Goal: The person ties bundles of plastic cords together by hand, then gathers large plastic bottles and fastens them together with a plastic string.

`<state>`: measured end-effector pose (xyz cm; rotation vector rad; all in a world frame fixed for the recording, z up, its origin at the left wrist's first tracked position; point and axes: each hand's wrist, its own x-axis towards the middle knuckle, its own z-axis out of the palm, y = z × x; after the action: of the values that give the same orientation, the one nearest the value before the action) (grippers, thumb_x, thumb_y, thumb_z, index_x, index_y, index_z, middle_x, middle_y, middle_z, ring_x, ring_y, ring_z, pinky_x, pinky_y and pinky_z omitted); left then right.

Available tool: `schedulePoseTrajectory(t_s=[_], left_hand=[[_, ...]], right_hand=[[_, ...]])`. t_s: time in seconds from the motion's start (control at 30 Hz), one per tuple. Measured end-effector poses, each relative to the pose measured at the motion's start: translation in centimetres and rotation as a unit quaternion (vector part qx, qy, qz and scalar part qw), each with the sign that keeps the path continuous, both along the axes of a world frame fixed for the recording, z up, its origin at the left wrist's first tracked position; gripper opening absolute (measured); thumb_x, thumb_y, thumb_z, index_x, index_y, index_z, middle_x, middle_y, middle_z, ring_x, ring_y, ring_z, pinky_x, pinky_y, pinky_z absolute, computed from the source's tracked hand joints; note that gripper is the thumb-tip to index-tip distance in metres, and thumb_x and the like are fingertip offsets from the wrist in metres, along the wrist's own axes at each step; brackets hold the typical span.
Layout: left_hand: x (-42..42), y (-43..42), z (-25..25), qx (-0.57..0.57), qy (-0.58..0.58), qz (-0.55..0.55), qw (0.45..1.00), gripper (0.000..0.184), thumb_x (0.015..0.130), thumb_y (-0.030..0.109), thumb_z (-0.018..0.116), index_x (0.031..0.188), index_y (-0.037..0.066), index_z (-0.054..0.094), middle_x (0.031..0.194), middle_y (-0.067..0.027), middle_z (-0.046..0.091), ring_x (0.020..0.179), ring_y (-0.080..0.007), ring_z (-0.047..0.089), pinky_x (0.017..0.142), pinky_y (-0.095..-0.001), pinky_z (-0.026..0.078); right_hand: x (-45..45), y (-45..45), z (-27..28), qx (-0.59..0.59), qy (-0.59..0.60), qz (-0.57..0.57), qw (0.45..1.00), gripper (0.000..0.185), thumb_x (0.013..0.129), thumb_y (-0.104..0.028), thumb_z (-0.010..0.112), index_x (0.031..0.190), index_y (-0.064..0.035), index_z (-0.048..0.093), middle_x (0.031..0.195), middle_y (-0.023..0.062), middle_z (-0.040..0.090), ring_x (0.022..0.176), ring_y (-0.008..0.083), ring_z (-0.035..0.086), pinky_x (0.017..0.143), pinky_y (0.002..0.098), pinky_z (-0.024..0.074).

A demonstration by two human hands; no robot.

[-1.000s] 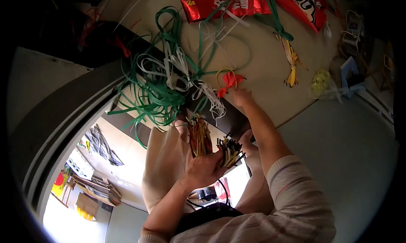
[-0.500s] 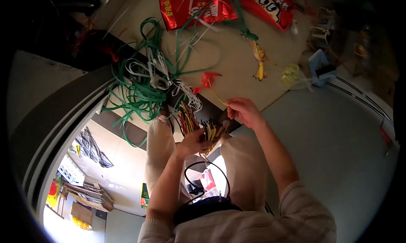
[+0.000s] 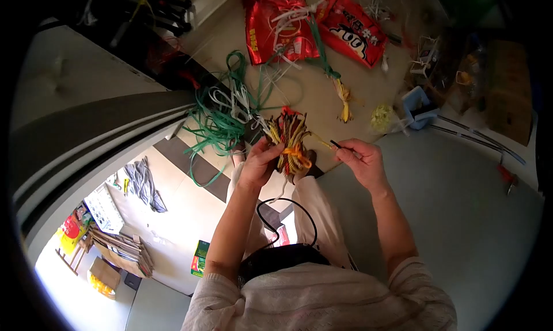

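My left hand point(image 3: 259, 165) is closed around a thick bundle of cords point(image 3: 286, 130), mostly yellow and black with some red. An orange cord point(image 3: 296, 153) is looped around the bundle's near part. From the bundle's right side a single yellow cord point(image 3: 320, 140) stretches toward my right hand point(image 3: 364, 163). Thumb and fingers of that hand pinch the cord near its dark tip. A bit of red material point(image 3: 292, 110) shows just beyond the bundle. Left of it lie tangled green straps point(image 3: 214, 129) and white strips point(image 3: 233, 103).
Two red printed bags point(image 3: 276, 34) lie at the far side. A yellow knotted bunch point(image 3: 344, 99) hangs from a green strap. At right are a blue plastic container point(image 3: 419, 106) and a grey surface point(image 3: 455, 187). Flattened cardboard point(image 3: 121, 251) stands lower left.
The bundle has come up and turned, so its orange loop now shows. My right hand has moved right, now pinching the yellow cord near its dark tip. The camera view has shifted.
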<state>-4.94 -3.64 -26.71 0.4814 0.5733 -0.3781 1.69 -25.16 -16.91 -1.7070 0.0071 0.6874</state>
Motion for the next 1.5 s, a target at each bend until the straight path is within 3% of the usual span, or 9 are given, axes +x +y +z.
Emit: schedulePoseTrajectory(t_s=[0.1,0.23,0.5,0.7,1.0,1.1,1.3,1.4,1.5], left_hand=[[2.0,0.4,5.2,-0.005,-0.046,0.04,0.998,0.034,0.082,0.006,0.056,0.114,0.0,0.047,0.11,-0.0081,0.056,0.099,-0.0171,0.053,0.088,-0.0296,0.04],[3.6,1.0,13.0,-0.001,-0.094,0.074,0.993,0.031,0.084,0.007,0.056,0.113,0.001,0.047,0.108,-0.0074,0.056,0.098,-0.0157,0.053,0.088,-0.0291,0.04],[4.7,0.9,21.9,0.046,-0.179,0.089,0.979,0.039,0.079,0.008,0.063,0.113,0.0,0.045,0.108,-0.0094,0.055,0.098,-0.0165,0.052,0.089,-0.0289,0.039],[4.0,1.1,24.4,0.092,-0.192,0.096,0.972,0.033,0.078,0.01,0.065,0.104,0.0,0.047,0.1,-0.0093,0.057,0.091,-0.0139,0.054,0.082,-0.0263,0.042],[3.0,1.0,25.8,0.187,-0.207,0.105,0.955,0.027,0.077,0.009,0.067,0.096,0.002,0.05,0.09,-0.0061,0.06,0.08,-0.0109,0.056,0.073,-0.0233,0.044],[3.0,0.9,26.4,0.193,-0.227,0.12,0.947,0.026,0.077,0.007,0.067,0.096,0.002,0.05,0.09,-0.0056,0.06,0.079,-0.0103,0.056,0.072,-0.0227,0.045],[2.6,1.0,26.6,0.216,-0.249,0.112,0.938,0.026,0.078,0.004,0.064,0.099,0.002,0.05,0.093,-0.0048,0.06,0.082,-0.0098,0.056,0.072,-0.0225,0.045],[2.5,1.0,26.7,0.211,-0.248,0.1,0.94,0.026,0.079,0.003,0.063,0.101,0.002,0.05,0.093,-0.0046,0.059,0.082,-0.0097,0.055,0.072,-0.0223,0.045],[2.3,0.8,26.6,0.185,-0.238,0.098,0.948,0.026,0.079,0.002,0.062,0.102,0.001,0.049,0.094,-0.0051,0.059,0.081,-0.0102,0.055,0.071,-0.0223,0.045]], right_hand=[[1.2,1.3,5.4,-0.019,-0.223,0.045,0.974,0.011,0.081,-0.006,0.061,0.087,0.0034,0.06,0.072,0.0033,0.06,0.063,0.0065,0.053,0.059,0.0203,0.0434],[0.2,2.9,12.1,0.03,-0.121,0.028,0.992,0.013,0.08,-0.006,0.061,0.09,0.0027,0.06,0.068,0.0011,0.058,0.059,0.0034,0.051,0.054,0.0186,0.0408],[-1.7,7.2,18.0,-0.061,-0.163,0.0,0.985,0.016,0.081,-0.007,0.059,0.095,0.0008,0.058,0.061,-0.0002,0.057,0.053,0.0028,0.051,0.048,0.019,0.0406],[-2.5,8.1,19.4,-0.151,-0.318,-0.018,0.936,0.016,0.079,-0.007,0.06,0.094,-0.0027,0.058,0.067,0.01,0.062,0.057,0.0139,0.061,0.05,0.0255,0.0455],[-3.1,9.3,21.5,-0.2,-0.435,-0.009,0.878,0.004,0.075,-0.006,0.06,0.077,-0.0043,0.058,0.058,0.0118,0.055,0.049,0.0252,0.056,0.046,0.0323,0.0432],[-3.1,9.2,21.5,-0.229,-0.446,0.032,0.865,0.006,0.075,-0.001,0.06,0.081,-0.0009,0.058,0.061,0.0106,0.056,0.049,0.0155,0.054,0.047,0.027,0.0414],[-3.4,10.0,21.1,-0.179,-0.431,-0.006,0.884,0.003,0.076,-0.001,0.059,0.078,-0.0001,0.057,0.06,0.0104,0.054,0.047,0.0169,0.051,0.046,0.0276,0.0402],[-3.9,10.2,20.0,-0.163,-0.422,-0.037,0.891,0.005,0.076,-0.005,0.058,0.074,-0.0022,0.054,0.06,0.0152,0.053,0.049,0.0304,0.053,0.045,0.035,0.0404],[-4.2,10.2,19.0,-0.145,-0.405,-0.06,0.901,0.005,0.079,-0.005,0.057,0.076,-0.002,0.055,0.059,0.0103,0.055,0.045,0.0219,0.053,0.042,0.0296,0.0397]])
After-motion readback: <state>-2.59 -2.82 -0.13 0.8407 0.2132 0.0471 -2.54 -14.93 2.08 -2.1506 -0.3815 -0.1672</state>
